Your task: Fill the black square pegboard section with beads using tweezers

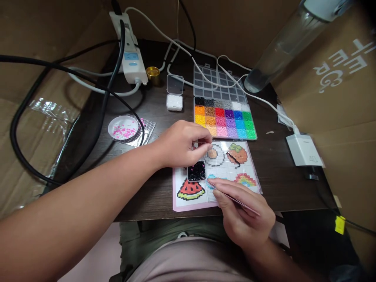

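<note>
My left hand (188, 143) is closed in a pinch over the upper part of a pattern sheet (176, 206); anything between its fingertips is too small to make out. In my right hand (248, 215) are pink tweezers (239, 202), tips pointing left. Near those tips stands a small clear box of black beads (196, 171) with a few pink ones among them. The sheet shows a watermelon (190, 190), a fried egg (214, 154), an orange fruit (236, 153) and a rainbow (245, 179). A curved row of black beads lies across the fruit picture.
Behind the sheet lies a compartment case of coloured beads (225, 117), lid folded back. A small box of white beads (174, 102), a white dish (109, 127) with pink beads, a gold cup (153, 74), a power strip (132, 58), cables, a charger (304, 149) and a clear cylinder (282, 51) surround it.
</note>
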### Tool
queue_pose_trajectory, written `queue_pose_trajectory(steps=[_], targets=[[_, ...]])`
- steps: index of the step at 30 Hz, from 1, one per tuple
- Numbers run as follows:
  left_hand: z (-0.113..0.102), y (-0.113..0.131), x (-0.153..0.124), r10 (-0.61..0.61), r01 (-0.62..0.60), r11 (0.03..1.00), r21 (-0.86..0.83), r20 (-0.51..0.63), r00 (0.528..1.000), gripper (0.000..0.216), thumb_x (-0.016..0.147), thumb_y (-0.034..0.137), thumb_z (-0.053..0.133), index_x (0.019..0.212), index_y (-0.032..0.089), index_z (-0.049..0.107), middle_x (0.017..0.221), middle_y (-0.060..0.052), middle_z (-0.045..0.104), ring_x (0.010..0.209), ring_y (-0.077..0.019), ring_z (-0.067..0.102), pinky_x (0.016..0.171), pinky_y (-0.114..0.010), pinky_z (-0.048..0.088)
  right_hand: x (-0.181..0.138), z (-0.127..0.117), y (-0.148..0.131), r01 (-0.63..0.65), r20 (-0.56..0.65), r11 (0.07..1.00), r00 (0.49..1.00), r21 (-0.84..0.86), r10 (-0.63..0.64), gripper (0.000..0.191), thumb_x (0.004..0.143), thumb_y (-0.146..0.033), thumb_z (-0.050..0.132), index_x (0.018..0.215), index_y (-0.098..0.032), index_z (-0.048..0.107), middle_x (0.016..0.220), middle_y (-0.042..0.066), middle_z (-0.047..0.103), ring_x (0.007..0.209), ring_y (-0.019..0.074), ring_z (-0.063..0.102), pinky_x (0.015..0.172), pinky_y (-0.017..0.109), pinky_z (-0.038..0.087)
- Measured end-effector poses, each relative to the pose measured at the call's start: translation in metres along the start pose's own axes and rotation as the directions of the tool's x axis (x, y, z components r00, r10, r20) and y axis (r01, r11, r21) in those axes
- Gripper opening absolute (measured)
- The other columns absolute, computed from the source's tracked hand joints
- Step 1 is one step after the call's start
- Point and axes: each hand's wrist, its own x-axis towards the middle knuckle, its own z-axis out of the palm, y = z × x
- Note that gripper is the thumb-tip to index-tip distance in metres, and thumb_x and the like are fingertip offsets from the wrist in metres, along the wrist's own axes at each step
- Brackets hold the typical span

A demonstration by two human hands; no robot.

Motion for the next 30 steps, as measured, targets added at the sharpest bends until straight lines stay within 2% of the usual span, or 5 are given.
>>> queue_pose_trajectory(steps=[7, 30], targets=[[0.0002, -0.0002, 0.0007, -0.004, 0.004, 1.000, 0.001, 0.000, 1.000, 0.010, 0.079, 0.011, 0.062, 0.077, 0.014, 0.071, 0.060, 0.004, 0.063, 0.050, -0.0046, 0.049, 0.051, -0.018, 0.036, 0.0013, -0.0002, 0.0000, -0.012, -0.006, 1.000, 1.000, 0.002, 0.012, 0.024, 0.081, 0.000, 0.068, 0.094, -0.017, 0.076, 0.091, 0.006, 0.080, 0.082, 0.0172, 0.078, 0.080, 0.026, 0.065], [0.0005, 0.0007, 0.0007, -0.023, 0.023, 1.000, 0.004, 0.017, 1.000, 0.010, 0.081, 0.016, 0.062, 0.077, 0.015, 0.071, 0.061, 0.003, 0.065, 0.050, -0.0056, 0.049, 0.052, -0.020, 0.036, -0.0009, -0.0022, 0.0011, -0.058, -0.009, 0.998, 0.998, -0.013, 0.058, 0.028, 0.081, -0.002, 0.069, 0.097, -0.023, 0.077, 0.093, 0.002, 0.081, 0.081, 0.0190, 0.078, 0.075, 0.030, 0.067]])
